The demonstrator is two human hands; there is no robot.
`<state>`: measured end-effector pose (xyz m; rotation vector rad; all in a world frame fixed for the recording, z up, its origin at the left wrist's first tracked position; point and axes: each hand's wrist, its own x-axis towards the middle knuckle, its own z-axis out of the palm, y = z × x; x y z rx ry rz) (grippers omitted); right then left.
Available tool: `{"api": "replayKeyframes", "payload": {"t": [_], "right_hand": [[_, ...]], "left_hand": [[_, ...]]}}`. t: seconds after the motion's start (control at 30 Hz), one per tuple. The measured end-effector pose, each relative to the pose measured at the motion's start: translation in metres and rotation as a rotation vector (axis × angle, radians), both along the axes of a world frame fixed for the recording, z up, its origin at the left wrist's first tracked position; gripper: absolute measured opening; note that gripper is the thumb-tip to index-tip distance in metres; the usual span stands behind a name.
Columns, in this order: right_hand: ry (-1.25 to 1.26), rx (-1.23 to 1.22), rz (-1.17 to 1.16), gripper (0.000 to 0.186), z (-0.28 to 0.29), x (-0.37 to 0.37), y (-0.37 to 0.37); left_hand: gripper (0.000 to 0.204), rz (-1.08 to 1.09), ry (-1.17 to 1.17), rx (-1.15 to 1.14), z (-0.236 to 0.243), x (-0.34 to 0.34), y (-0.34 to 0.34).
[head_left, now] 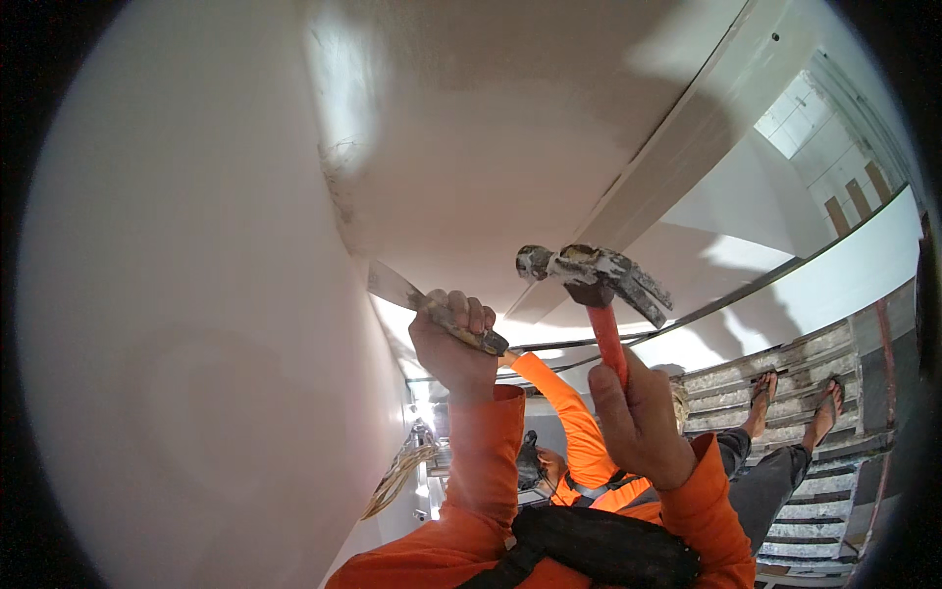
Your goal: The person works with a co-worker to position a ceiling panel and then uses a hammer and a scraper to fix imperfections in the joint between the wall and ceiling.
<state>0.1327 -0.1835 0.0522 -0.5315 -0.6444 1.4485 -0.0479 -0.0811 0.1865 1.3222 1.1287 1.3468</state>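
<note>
My left hand (453,348) is raised and closed around the handle of a putty knife (392,287). The knife's flat metal blade points up and left, at the corner where the smooth pale wall (196,294) meets the pale overhead panel (491,147). Whether its tip touches the surface I cannot tell. To the right, my right hand (643,422) grips the red handle of a claw hammer (606,329). The hammer's head is spotted with white and sits level with the knife, its striking face turned left toward it. A gap separates hammer and knife handle.
Close behind my arms, another person in an orange sleeve (569,402) reaches up, with sandalled feet on a worn slatted platform (824,393). Bundled cables (400,476) hang at lower left. A long ledge (677,147) crosses the overhead panel on the right.
</note>
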Motion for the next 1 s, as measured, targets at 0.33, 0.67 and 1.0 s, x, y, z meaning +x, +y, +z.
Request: {"api": "replayKeyframes", "payload": {"t": [0.33, 0.67, 1.0], "right_hand": [[0.039, -0.012, 0.005, 0.045, 0.005, -0.014, 0.015], [0.174, -0.237, -0.003, 0.031, -0.032, -0.011, -0.013], [0.045, -0.217, -0.010, 0.033, -0.037, -0.016, -0.018]], "left_hand": [[0.028, -0.225, 0.117, -0.110, -0.037, 0.052, -0.036], [0.037, 0.573, 0.225, 0.397, 0.010, 0.017, 0.032], [0.034, 0.543, 0.412, 0.509, 0.048, 0.026, 0.078]]}}
